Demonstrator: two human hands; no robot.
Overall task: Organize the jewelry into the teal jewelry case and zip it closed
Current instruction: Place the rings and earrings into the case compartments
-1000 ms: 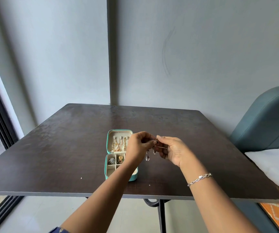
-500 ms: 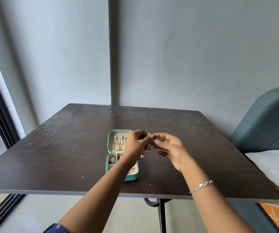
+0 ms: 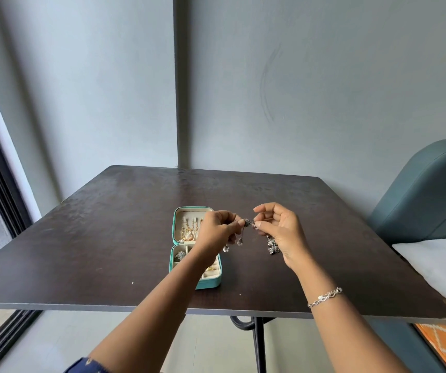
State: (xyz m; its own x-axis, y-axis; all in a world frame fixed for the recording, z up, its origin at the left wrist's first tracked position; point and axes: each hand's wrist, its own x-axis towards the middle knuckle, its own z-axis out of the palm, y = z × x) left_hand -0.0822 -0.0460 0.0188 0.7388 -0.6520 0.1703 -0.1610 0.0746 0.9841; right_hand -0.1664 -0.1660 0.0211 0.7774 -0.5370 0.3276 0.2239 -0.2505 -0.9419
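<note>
1. Plainly, above the tabletop's middle, the left hand pinches an earring's top, drops hanging; the right hand pinches its other side.
2. The open case lies below-left, toward the front edge, long axis front-to-back; left hand nearer.
3. The left forearm hides its right compartments; a second earring dangles under the right palm, hold unseen.

Between left hand and right hand, a silver earring in fingertip grip, beside the open teal jewelry case.
</note>
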